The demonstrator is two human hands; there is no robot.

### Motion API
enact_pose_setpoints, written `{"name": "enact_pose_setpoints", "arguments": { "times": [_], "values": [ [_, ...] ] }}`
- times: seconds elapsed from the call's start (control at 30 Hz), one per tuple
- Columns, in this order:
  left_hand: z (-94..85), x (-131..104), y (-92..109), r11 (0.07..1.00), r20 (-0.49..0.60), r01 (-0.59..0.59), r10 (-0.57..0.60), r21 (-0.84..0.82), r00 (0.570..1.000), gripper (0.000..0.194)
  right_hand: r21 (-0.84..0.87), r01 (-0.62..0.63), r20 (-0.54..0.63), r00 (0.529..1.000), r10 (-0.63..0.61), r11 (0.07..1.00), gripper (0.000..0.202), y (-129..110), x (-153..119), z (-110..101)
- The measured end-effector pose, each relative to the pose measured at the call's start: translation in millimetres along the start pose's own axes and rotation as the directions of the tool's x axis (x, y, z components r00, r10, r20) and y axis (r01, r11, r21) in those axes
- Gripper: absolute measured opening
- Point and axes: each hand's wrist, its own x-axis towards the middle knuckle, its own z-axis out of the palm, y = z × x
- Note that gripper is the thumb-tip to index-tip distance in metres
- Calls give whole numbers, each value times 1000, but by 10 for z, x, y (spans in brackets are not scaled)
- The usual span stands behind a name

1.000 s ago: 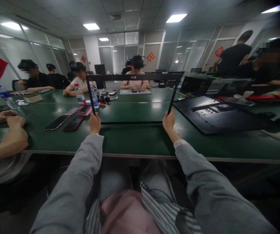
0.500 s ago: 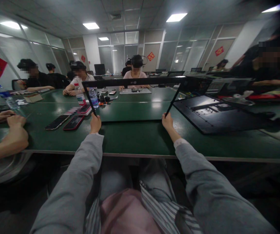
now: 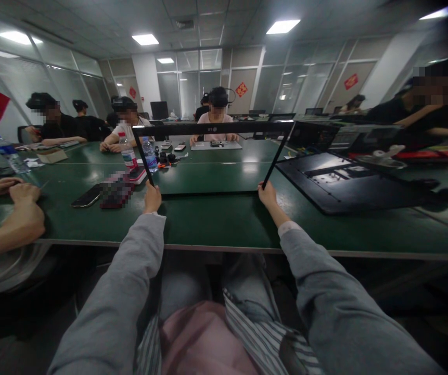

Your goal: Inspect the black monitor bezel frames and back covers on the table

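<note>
A thin black monitor bezel (image 3: 243, 127), an empty rectangular frame with a small logo on its far bar, stands tilted over the green table (image 3: 208, 221). My left hand (image 3: 153, 199) is closed around its left side bar near the lower corner. On the opposite side bar, my right hand (image 3: 268, 196) grips at about the same height. The near bar runs between my hands, at or just above the table top; I cannot tell whether it touches. Right of my right hand lies a large black panel (image 3: 317, 190) with a lighter cut-out area.
Phones (image 3: 87, 196) lie left of my left hand, near a red-capped bottle (image 3: 129, 156) and a blue-labelled bottle (image 3: 150, 156). A co-worker's hands (image 3: 24, 192) rest at the table's left. Across the table another person sits at a grey board (image 3: 200, 146).
The bezel has shifted very slightly, its far bar a little higher and to the left. My hands keep their grip. At the far right, a co-worker's arm has moved up.
</note>
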Motion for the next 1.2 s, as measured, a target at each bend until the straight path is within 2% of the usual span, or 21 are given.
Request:
{"name": "enact_pose_setpoints", "arguments": {
  "times": [0.23,0.4,0.5,0.6,0.7,0.83,1.2],
  "values": [
    [-33,-40,39,1000,-50,-24,25,9,998,55,16,-12,5,1000,12,1000,27,-34,-18,-29],
    [-54,-48,53,1000,-41,-26,25,-13,999,51,-7,-25,-4,1000,25,1000,36,-51,-28,-36],
    [-64,-40,41,1000,-39,-23,23,0,999,47,-59,-20,25,999,21,998,34,-76,-38,-49],
    [-56,-3,-3,997,-20,-2,4,76,1000,43,-98,-13,65,998,20,995,33,-106,-48,-67],
    [-31,47,-68,974,50,29,-41,223,998,39,-99,-51,62,996,57,994,36,-120,-49,-77],
    [-4,70,-134,948,90,-9,-21,319,996,40,-79,-95,41,994,99,992,40,-103,-40,-75],
    [-33,-25,-78,975,29,31,-38,218,999,38,-64,-39,19,999,41,997,37,2,29,-17]
  ]
}}
